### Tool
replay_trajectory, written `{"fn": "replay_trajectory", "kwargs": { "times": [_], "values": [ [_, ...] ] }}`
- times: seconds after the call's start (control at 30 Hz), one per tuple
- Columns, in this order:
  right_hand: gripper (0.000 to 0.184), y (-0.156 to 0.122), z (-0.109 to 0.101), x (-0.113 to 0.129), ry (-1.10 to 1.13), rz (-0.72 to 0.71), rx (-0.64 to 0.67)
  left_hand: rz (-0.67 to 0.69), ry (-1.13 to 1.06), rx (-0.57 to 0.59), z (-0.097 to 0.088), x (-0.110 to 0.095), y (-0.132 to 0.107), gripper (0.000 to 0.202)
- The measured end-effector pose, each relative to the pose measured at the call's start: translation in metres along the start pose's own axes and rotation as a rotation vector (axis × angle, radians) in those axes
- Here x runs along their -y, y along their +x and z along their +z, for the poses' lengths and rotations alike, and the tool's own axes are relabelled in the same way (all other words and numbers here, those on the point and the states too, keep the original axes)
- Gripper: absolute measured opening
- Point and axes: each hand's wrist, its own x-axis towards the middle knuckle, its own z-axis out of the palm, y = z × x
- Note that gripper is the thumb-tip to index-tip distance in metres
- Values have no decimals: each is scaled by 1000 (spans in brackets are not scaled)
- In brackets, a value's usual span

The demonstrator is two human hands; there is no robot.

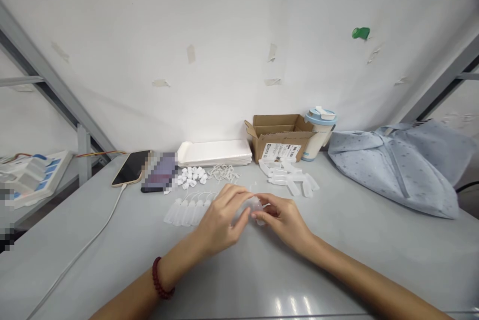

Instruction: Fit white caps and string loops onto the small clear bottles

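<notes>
My left hand (pixel 220 218) and my right hand (pixel 282 218) meet over the middle of the grey table (pixel 355 250), both pinched on one small clear plastic bottle (pixel 255 206) held between their fingertips. A dark red bead bracelet (pixel 160 280) circles my left wrist. Just left of my hands lies a row of several finished small bottles with white caps (pixel 187 210). Behind them sit a heap of loose white caps (pixel 191 176) and thin white cords (pixel 223 173). A pile of uncapped clear bottles (pixel 290 176) lies behind my right hand.
An open cardboard box (pixel 279 135), a light blue lidded cup (pixel 319 133) and a stack of white trays (pixel 215 152) stand along the wall. A phone (pixel 130 167) on a white cable lies at left, a pale blue cloth bag (pixel 400 163) at right.
</notes>
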Motion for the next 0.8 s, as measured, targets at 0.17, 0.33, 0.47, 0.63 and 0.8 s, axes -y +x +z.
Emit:
{"fn": "replay_trajectory", "kwargs": {
  "times": [0.17,0.33,0.47,0.63,0.8],
  "values": [
    [22,0,2,2,142,116,23,90,72,135,-4,-3,1,33],
    [24,0,3,6,208,177,9,114,101,144,-3,-3,1,31],
    [21,0,3,7,175,190,12,98,165,160,2,-3,1,30],
    [21,0,6,2,172,184,47,136,290,168,3,-4,1,27],
    [24,0,8,0,151,119,147,263,479,193,-1,1,1,17]
  ]
}}
